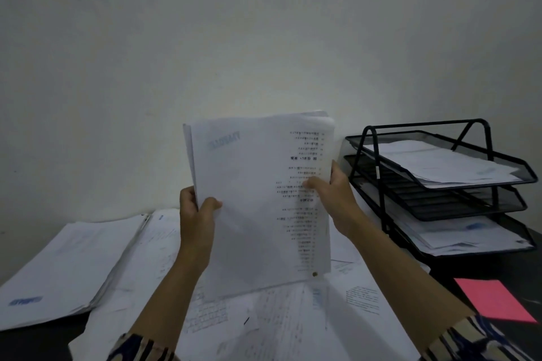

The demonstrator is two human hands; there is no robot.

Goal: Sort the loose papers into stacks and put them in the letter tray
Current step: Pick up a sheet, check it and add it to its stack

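Observation:
A sheaf of white printed papers point(258, 184) stands upright above the desk, printed side toward me and upside down. My left hand point(196, 214) grips its left edge, thumb in front. My right hand point(334, 193) grips its right edge, thumb on the printed face. A black mesh letter tray point(516, 177) with three tiers stands at the right; its top tier and its bottom tier hold white papers point(445, 164), while the middle tier looks bare. More loose papers point(264, 322) lie spread on the desk beneath the sheaf.
A thick stack of white papers point(67, 267) lies at the left of the dark desk. A pink sheet point(492, 299) lies at the right, in front of the tray. A plain white wall rises right behind the desk.

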